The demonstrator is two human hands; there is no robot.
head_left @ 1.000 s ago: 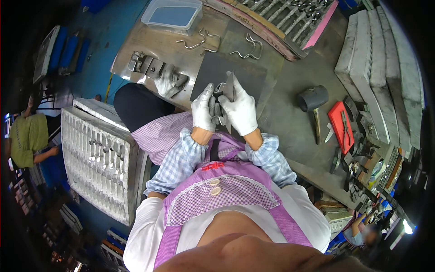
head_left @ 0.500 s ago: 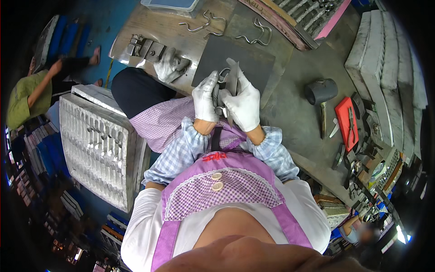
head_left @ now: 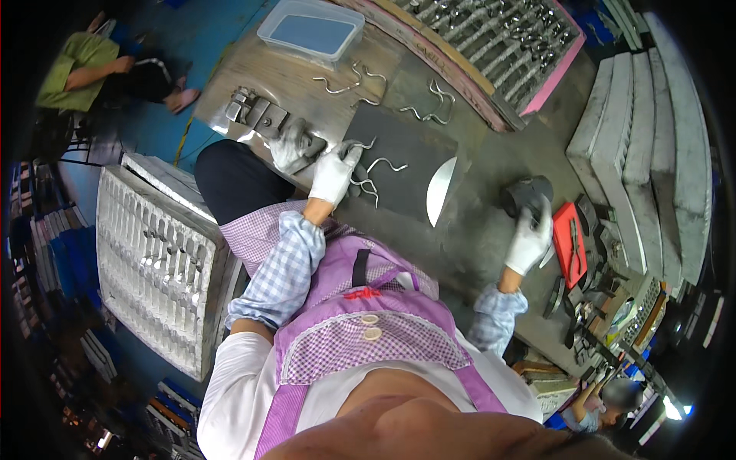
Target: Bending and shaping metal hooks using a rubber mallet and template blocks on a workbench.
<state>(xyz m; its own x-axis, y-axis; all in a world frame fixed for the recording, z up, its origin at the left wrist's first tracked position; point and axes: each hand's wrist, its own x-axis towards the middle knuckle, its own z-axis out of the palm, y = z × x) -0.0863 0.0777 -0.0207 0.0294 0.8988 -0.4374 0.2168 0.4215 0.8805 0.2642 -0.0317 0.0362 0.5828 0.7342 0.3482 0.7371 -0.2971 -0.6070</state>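
Note:
In my left hand point(head_left: 333, 176) is a bent silver metal rod point(head_left: 387, 164), its curved ends sticking out over a dark flat plate point(head_left: 402, 136) on the table. Those fingers are closed at its near side. Over to the right, my right hand point(head_left: 530, 239) is closed round the handle of a black-headed mallet point(head_left: 527, 195), slightly blurred; the palm hides most of the handle. A shiny half-moon metal piece point(head_left: 440, 193) lies at the plate's right edge. Both hands wear white gloves.
Beyond the plate lie more bent rods point(head_left: 438, 102) and a clear plastic tub point(head_left: 310, 34). A metal block fixture point(head_left: 257, 112) and a crumpled grey glove point(head_left: 290, 147) are at left. Right of the mallet are a red tray point(head_left: 568, 244) and stacked grey slabs point(head_left: 629, 138).
My hands have parted. The right let go of the flat metal piece, which now lies on the plate, and moved right to the mallet. My left hand keeps the bent rod.

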